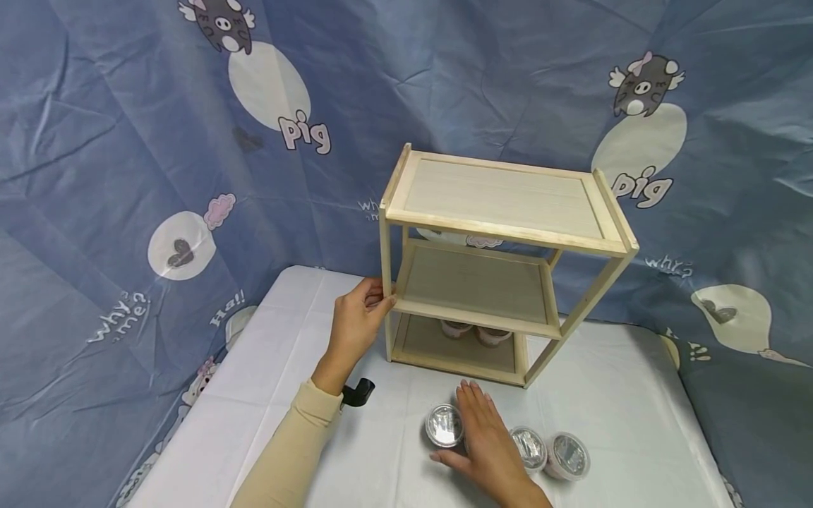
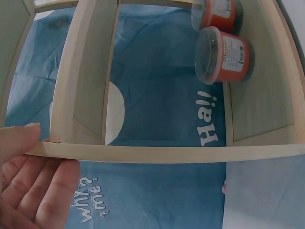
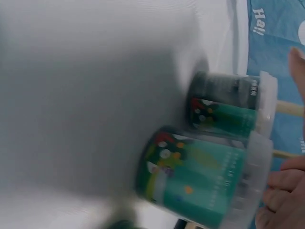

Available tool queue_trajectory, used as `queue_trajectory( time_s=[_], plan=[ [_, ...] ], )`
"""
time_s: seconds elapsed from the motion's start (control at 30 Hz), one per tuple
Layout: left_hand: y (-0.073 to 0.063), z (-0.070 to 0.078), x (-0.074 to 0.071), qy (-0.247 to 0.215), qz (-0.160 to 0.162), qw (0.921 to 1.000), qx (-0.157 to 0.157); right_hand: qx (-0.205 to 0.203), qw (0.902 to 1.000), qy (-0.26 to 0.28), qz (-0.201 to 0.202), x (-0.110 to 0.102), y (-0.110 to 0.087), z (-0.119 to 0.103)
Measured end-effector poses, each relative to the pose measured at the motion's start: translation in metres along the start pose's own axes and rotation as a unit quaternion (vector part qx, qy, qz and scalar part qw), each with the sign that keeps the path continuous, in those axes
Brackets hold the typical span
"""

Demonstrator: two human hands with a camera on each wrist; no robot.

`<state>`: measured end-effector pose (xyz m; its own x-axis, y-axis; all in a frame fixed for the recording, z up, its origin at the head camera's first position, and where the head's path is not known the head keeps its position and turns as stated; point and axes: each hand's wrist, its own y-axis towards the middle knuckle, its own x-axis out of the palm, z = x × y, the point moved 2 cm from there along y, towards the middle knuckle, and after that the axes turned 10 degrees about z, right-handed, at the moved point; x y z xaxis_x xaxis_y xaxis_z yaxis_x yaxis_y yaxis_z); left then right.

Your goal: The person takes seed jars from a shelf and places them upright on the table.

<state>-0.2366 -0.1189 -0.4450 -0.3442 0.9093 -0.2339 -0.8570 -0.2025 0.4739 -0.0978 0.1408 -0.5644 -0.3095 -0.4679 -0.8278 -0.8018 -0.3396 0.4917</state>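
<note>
Blue cloth [image 1: 330, 204] hangs behind a white table [image 1: 375, 458]. Left hand [image 1: 357, 321] pinches the wooden shelf [image 1: 502, 194] at its side; right hand [image 1: 489, 444], fingers straight, thumb spread, is beside one tub [image 1: 444, 425], two tubs [image 1: 568, 456] opposite, a lower pair [image 1: 493, 336] shelved. Looks like reaching for a tub; next calls for curling fingers round it.

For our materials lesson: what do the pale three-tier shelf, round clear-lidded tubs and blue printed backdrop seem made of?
Pale three-tier shelf: probably wood, matte; yellowish colour and corner joints suggest it.
Round clear-lidded tubs: likely plastic, glossy; see-through lids catch light.
Blue printed backdrop: perhaps thin fabric, faintly shiny; it creases, though plastic sheeting is possible.
</note>
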Motion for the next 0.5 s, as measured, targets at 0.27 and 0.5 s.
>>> queue_trajectory(
  time_s=[0.27, 0.5],
  plan=[
    [0.002, -0.001, 0.0, -0.003, 0.0, 1.0, 0.002, 0.003, 0.9999, 0.011, 0.012, -0.018, 0.026, 0.009],
    [0.0, -0.002, 0.001, -0.003, -0.001, 1.0, -0.002, 0.037, 0.9992, -0.006, -0.015, -0.029, 0.05, 0.036]
  ],
)
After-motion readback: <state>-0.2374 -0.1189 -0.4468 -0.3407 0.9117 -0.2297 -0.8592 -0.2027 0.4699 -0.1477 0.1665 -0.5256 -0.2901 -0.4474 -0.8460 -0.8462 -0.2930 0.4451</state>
